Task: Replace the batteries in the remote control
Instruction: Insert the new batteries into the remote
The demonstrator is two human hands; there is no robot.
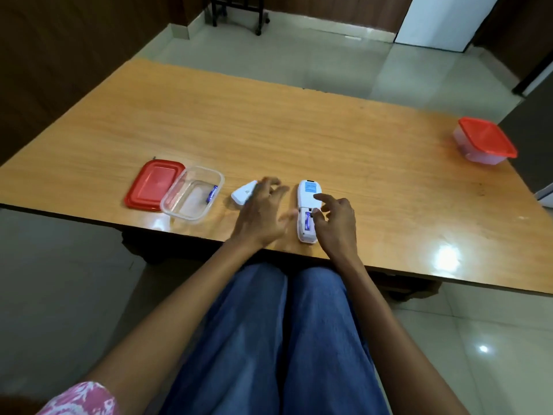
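A white remote control (305,195) lies face down near the table's front edge, its battery bay uncovered. One blue battery (308,221) sits in the bay. My right hand (336,223) rests on the remote, fingertips at the bay's right side, index finger on the remote's back. My left hand (261,214) hovers blurred, fingers spread, between the remote and the white battery cover (241,195), which lies loose on the table. Another blue battery (212,194) lies inside a clear plastic box (176,209).
A red lid (151,184) lies left of the clear box. A second lidded box (484,140) stands at the wooden table's (269,130) far right edge. My legs are under the front edge.
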